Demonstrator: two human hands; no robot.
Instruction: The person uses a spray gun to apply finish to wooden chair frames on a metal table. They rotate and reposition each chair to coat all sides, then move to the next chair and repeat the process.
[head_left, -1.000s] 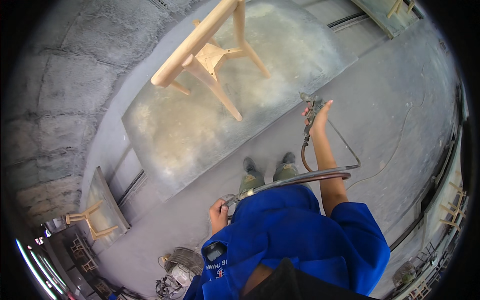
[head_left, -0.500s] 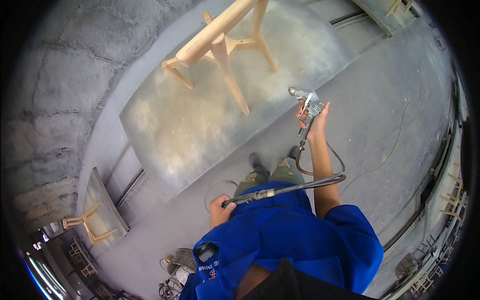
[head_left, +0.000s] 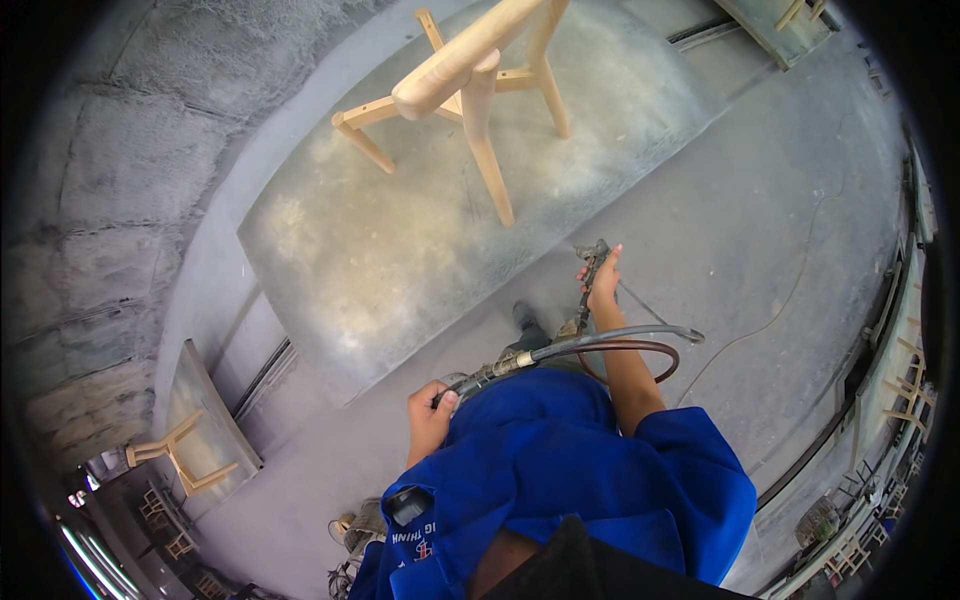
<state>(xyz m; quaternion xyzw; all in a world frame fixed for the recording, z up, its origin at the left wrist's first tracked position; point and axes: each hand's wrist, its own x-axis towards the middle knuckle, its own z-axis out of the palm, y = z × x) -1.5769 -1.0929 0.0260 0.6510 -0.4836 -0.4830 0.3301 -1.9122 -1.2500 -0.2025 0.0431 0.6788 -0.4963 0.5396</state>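
Observation:
My right hand (head_left: 604, 283) is wrapped round the handle of a grey metal spray gun (head_left: 594, 256), its head turned toward the panel. From the gun's lower end hoses (head_left: 640, 331) loop over my right forearm and run across my waist. My left hand (head_left: 428, 406) is closed on the dark bundled hose near a pale taped joint. Beyond both hands a bare, light wooden chair frame (head_left: 480, 115) stands on a large grey panel (head_left: 340, 350) dusted with pale overspray. No hand touches the chair.
A quilted grey wall covering (head_left: 130, 160) lines the left side. Another wooden frame (head_left: 180, 455) rests on a panel at lower left. A thin cord (head_left: 790, 290) trails over the floor at right. Several more wooden frames (head_left: 910, 385) stand along the right edge.
My right hand has drawn the spray gun down toward my body and slightly left, and turned it. The hose loop bulges farther right. The chair appears slightly turned and shifted right.

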